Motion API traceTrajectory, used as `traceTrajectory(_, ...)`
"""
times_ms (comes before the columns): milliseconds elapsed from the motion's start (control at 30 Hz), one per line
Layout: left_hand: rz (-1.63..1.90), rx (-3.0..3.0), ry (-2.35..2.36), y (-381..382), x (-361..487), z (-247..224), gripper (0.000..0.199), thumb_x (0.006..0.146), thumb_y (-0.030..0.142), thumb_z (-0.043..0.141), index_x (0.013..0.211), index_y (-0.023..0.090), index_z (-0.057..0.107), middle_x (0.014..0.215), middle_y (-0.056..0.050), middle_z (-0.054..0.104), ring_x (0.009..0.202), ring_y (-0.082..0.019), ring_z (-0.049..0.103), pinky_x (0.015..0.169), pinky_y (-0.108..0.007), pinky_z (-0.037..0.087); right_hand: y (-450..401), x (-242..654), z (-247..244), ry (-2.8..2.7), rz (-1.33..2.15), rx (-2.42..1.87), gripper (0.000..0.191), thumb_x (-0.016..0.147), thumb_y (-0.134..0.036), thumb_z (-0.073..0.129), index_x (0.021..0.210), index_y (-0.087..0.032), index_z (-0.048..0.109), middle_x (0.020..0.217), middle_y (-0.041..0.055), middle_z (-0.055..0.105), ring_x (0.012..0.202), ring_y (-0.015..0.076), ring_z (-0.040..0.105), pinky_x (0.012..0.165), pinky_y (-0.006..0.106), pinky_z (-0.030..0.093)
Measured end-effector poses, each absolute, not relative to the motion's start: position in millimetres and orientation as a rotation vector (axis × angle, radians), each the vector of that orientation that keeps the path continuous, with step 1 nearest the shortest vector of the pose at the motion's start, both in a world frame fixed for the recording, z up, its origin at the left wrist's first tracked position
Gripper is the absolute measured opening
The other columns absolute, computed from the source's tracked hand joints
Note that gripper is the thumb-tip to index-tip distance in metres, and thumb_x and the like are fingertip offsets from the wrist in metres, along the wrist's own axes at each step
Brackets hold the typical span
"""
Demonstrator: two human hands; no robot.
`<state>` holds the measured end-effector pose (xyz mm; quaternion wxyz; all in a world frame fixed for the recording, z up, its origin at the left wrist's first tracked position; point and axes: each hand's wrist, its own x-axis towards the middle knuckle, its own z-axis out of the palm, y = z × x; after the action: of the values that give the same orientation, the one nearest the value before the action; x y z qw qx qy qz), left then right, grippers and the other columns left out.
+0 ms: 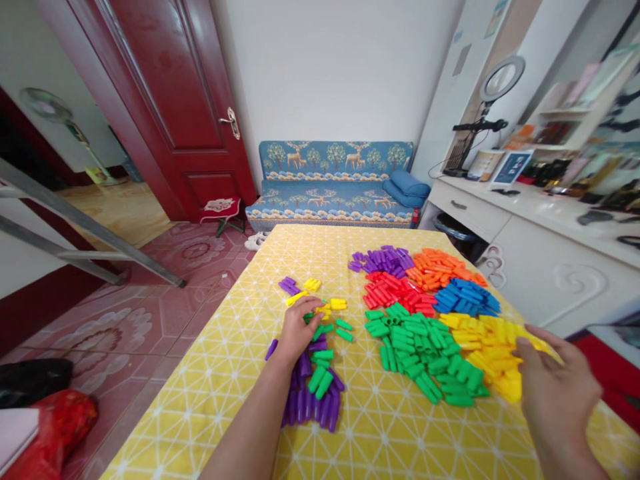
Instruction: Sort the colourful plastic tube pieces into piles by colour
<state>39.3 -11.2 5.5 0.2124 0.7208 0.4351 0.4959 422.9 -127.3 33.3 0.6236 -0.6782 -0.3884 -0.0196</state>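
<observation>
Evidently, my right hand (560, 387) grips yellow pieces (500, 343) at three o'clock on the worktop (380, 427); my left hand (300, 327), fingers curled, covers green pieces (323, 328), its hold unclear.

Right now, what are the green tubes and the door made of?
The green tubes look like smooth plastic: bright, even colour, soft shine, hollow ends. The door looks like wood with glossy red paint: shaped panels, streaks of light. The paint hides what's underneath, so it could be something else.
</observation>
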Motion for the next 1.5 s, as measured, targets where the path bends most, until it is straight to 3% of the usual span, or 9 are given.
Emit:
traceTrajectory(267, 1.348, 1.979, 1.243, -14, 39, 7, 0.018, 0.085, 0.026, 0.062, 0.099, 0.02, 0.072, 0.101, -0.007, 0.074, 0.098, -0.021, 0.067, 0.09, -0.037, 0.052, -92, 244, 35, -1.467, 0.446, -1.293, 0.028, 0.085, -0.029, 0.054, 0.111, -0.024, 0.064, 0.122, 0.0098, 0.06, 0.091, 0.0204, 0.065, 0.074, 0.036, 0.056)
traceTrajectory(367, 1.32, 1.99, 1.252, -14, 39, 8, 0.019, 0.085, 0.028, 0.063, 0.1, 0.02, 0.072, 0.099, -0.006, 0.074, 0.092, -0.02, 0.068, 0.087, -0.036, 0.053, -75, 199, 11, -1.669, 0.36, -1.307, 0.048, 0.08, -0.018, 0.054, 0.127, -0.025, 0.057, 0.138, 0.0097, 0.051, 0.129, 0.0276, 0.047, 0.105, 0.049, 0.043)
traceTrajectory(500, 1.361, 2.092, 1.376, -14, 36, 10, 0.019, 0.087, 0.032, 0.06, 0.098, 0.022, 0.072, 0.101, -0.007, 0.072, 0.099, -0.023, 0.064, 0.094, -0.041, 0.049, -53, 178, -18, -1.726, 0.266, -1.409, 0.057, 0.08, -0.017, 0.055, 0.136, -0.02, 0.05, 0.15, 0.0137, 0.037, 0.142, 0.0327, 0.028, 0.112, 0.056, 0.031)
traceTrajectory(667, 1.418, 2.061, 1.787, -6, 32, -2, 0.041, 0.076, 0.033, 0.069, 0.115, 0.019, 0.067, 0.126, -0.016, 0.059, 0.125, -0.036, 0.048, 0.106, -0.057, 0.036, -36, 180, -25, -1.71, 0.196, -1.451, 0.05, 0.082, -0.033, 0.062, 0.13, -0.023, 0.055, 0.146, 0.0142, 0.041, 0.139, 0.0358, 0.032, 0.11, 0.059, 0.029)
traceTrajectory(867, 1.277, 2.058, 1.609, -1, 32, -9, 0.041, 0.075, 0.025, 0.067, 0.116, 0.018, 0.066, 0.12, -0.013, 0.062, 0.114, -0.03, 0.058, 0.102, -0.048, 0.045, -35, 182, -21, -1.711, 0.343, -1.355, 0.043, 0.081, -0.028, 0.059, 0.124, -0.021, 0.059, 0.134, 0.0132, 0.051, 0.128, 0.0288, 0.046, 0.108, 0.05, 0.037)
traceTrajectory(1067, 1.266, 2.047, 1.431, -5, 33, 1, 0.04, 0.075, 0.016, 0.065, 0.115, 0.017, 0.066, 0.121, -0.01, 0.064, 0.115, -0.024, 0.059, 0.103, -0.04, 0.046, -34, 187, -25, -1.572, 0.544, -1.208, 0.053, 0.077, -0.023, 0.058, 0.13, -0.02, 0.051, 0.141, 0.0136, 0.042, 0.132, 0.0271, 0.042, 0.104, 0.047, 0.043)
traceTrajectory(1233, 1.123, 2.154, 1.503, -9, 33, 3, 0.05, 0.071, 0.019, 0.068, 0.12, 0.016, 0.063, 0.121, -0.011, 0.066, 0.113, -0.026, 0.06, 0.103, -0.041, 0.046, -33, 189, -24, -1.557, 0.551, -1.212, 0.049, 0.076, -0.021, 0.058, 0.125, -0.022, 0.055, 0.134, 0.0115, 0.049, 0.128, 0.0269, 0.045, 0.096, 0.045, 0.049)
traceTrajectory(1333, 1.08, 2.189, 1.57, -10, 33, 4, 0.055, 0.067, 0.017, 0.069, 0.122, 0.016, 0.063, 0.122, -0.012, 0.066, 0.115, -0.029, 0.059, 0.103, -0.043, 0.046, -33, 187, -22, -1.526, 0.531, -1.25, 0.042, 0.078, -0.02, 0.055, 0.119, -0.021, 0.06, 0.122, 0.0111, 0.056, 0.115, 0.025, 0.053, 0.088, 0.04, 0.052)
traceTrajectory(1500, 1.146, 2.025, 1.572, -9, 33, 3, 0.041, 0.073, 0.017, 0.065, 0.114, 0.019, 0.068, 0.113, -0.008, 0.071, 0.108, -0.027, 0.064, 0.098, -0.042, 0.049, -33, 183, -19, -1.546, 0.52, -1.26, 0.034, 0.078, -0.017, 0.053, 0.11, -0.02, 0.064, 0.102, 0.0073, 0.062, 0.084, 0.0188, 0.06, 0.081, 0.037, 0.053)
